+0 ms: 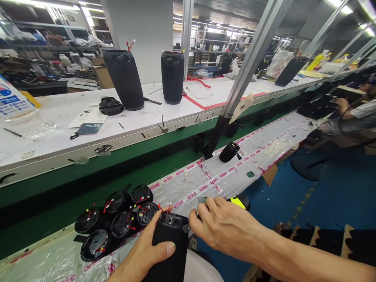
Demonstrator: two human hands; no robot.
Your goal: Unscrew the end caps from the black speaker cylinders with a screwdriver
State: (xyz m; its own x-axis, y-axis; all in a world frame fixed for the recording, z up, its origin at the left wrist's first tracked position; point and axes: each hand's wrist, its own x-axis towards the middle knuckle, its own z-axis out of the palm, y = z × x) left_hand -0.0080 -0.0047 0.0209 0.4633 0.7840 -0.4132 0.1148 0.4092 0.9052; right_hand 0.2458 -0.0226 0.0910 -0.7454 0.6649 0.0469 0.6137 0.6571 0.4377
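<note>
In the lower middle, my left hand (pixel 147 246) is wrapped round a black cylindrical speaker (pixel 170 250), held upright with its top tilted toward me. Red wires with small connectors stick out at its top rim. Closed against the right side of that rim is my right hand (pixel 217 221), gripping a tool with a black and bright yellow handle (pixel 239 202); its working end is hidden behind the fingers. Left of the speaker, several more black speakers (pixel 120 223) stand close together, with red and yellow wires on their tops.
The plastic-covered bench (pixel 188 184) runs off to the right, with a single black speaker (pixel 229 152) on it. A white shelf (pixel 147 117) above carries tall speakers (pixel 123 80) and a clear plastic container (pixel 32 121). A metal post (pixel 249 55) rises between. A co-worker's hand (pixel 342 105) is far right.
</note>
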